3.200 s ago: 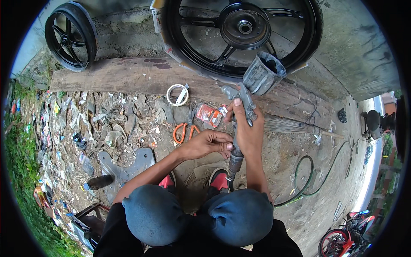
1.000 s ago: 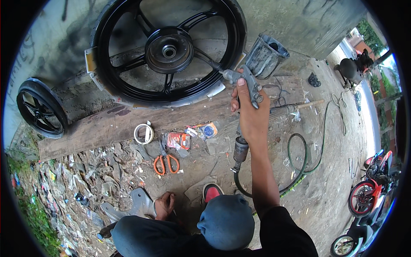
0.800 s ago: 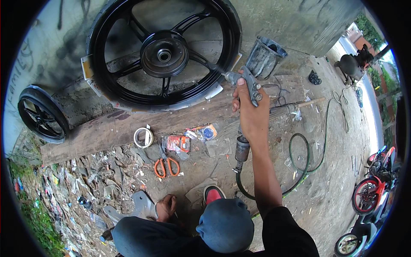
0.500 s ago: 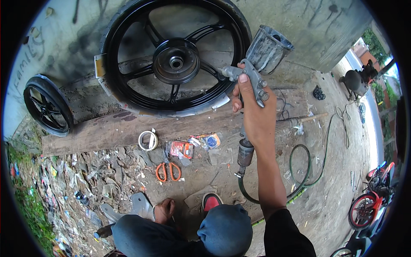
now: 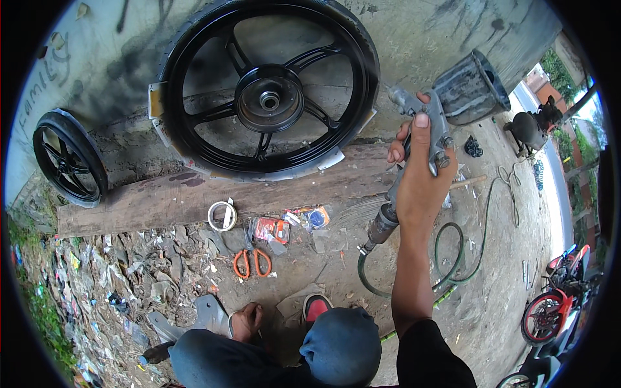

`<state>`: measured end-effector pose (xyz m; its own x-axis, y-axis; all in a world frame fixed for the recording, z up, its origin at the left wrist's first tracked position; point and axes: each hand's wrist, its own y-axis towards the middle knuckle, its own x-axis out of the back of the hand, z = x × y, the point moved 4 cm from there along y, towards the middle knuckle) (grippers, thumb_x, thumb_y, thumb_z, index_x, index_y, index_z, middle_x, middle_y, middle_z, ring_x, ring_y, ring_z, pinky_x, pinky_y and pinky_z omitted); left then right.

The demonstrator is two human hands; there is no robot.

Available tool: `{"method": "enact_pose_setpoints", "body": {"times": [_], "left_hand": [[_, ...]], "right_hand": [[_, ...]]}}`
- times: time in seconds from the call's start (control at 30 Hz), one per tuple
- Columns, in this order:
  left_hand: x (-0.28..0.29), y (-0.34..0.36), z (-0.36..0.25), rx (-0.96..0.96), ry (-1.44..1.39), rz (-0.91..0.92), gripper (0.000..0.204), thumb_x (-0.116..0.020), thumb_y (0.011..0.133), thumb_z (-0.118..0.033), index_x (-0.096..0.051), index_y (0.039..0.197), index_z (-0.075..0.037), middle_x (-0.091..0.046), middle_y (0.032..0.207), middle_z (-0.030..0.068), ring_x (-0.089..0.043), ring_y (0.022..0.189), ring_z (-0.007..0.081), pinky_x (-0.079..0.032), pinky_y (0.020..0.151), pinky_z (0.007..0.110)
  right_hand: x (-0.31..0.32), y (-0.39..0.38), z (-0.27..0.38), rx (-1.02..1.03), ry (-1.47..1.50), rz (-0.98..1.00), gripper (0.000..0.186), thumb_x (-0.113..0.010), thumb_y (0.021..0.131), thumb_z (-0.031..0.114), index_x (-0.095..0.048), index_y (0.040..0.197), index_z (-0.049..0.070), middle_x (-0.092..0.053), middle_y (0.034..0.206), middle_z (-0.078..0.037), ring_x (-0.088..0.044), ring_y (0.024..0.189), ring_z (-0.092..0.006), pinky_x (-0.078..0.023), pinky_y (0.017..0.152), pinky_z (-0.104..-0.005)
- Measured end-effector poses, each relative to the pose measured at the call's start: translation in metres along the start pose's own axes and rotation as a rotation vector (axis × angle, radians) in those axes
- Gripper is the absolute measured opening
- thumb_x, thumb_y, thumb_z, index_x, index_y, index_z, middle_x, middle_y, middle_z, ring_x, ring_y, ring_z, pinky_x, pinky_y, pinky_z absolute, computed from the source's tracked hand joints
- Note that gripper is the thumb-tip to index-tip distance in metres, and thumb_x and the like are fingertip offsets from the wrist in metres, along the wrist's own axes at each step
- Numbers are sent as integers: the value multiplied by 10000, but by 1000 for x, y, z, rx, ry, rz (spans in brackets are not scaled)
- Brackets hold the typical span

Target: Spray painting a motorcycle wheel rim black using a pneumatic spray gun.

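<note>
My right hand (image 5: 424, 168) is closed on the grey metal spray gun (image 5: 427, 136), thumb on top, with its scuffed cup (image 5: 469, 87) to the right and a cylindrical fitting (image 5: 381, 226) and green hose (image 5: 372, 281) below. The nozzle faces the large black five-spoke wheel (image 5: 284, 147), which stands against the wall with cards tucked round its lower rim. My left hand (image 5: 248, 320) is low between my knee (image 5: 339, 346) and a grey metal plate (image 5: 207, 310), fingers curled; what they may hold is hidden.
A smaller black wheel (image 5: 70, 155) leans at left by a wooden plank (image 5: 129, 210). A tape roll (image 5: 213, 220), orange-handled scissors (image 5: 252, 262) and small packets (image 5: 272, 229) lie on the ground among litter. A compressor (image 5: 533, 129) and parked motorcycles (image 5: 543, 313) are at right.
Since half a second ago my right hand and the spray gun have swung rightward, away from the large wheel's rim. My left hand, which was on the gun's lower part earlier, is down by my knee.
</note>
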<state>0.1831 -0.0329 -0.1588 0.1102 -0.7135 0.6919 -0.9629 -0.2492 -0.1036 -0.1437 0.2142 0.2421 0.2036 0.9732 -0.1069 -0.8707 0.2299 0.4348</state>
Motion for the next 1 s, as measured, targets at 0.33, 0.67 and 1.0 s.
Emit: {"method": "enact_pose_setpoints", "body": {"times": [0.33, 0.67, 1.0], "left_hand": [[-1, -2, 5, 16, 24, 4, 187, -681, 970, -274, -758, 1015, -110, -762, 880, 182, -746, 764, 398, -603, 698, 479], [9, -1, -8, 51, -31, -28, 184, -671, 963, -242, -755, 998, -81, -748, 859, 201, -740, 780, 406, -593, 706, 463], [7, -6, -3, 57, -35, -72, 159, -701, 953, -259, -748, 977, -109, -736, 783, 194, -741, 712, 392, -593, 647, 472]], "right_hand": [[10, 0, -25, -54, -34, -97, 379, -621, 1101, 246, -621, 1392, 3, -562, 802, -1, -515, 656, -64, -442, 607, -248], [-61, 29, 29, 45, -14, 81, 405, -612, 1106, 321, -652, 1362, 10, -576, 817, -23, -505, 660, -92, -438, 624, -263], [-136, 0, 58, 113, 108, 315, 362, -642, 1092, 254, -660, 1360, 12, -604, 817, 11, -525, 658, -35, -423, 580, -209]]}}
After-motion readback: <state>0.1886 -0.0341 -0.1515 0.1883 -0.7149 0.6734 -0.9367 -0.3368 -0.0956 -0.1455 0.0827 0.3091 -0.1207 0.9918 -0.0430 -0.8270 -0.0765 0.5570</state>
